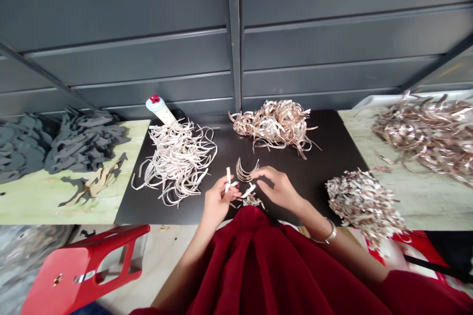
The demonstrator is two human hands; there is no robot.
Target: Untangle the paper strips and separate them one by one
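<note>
From the head view, the left hand [220, 203] pinches a pale strip [228, 180] upright between thumb and fingers. The right hand [279, 189] is open, fingers loosely spread, just beside a curved bunch of strips [245, 172] lying between both hands, farther out on the black table [166, 212].

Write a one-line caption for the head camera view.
Left hand holds a pale strip near the right hand above a black tabletop.

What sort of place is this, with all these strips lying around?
Probably a small handicraft workshop: heaps of cut pale strips, stacks of grey cut-out shapes, and a white squeeze bottle.
</note>
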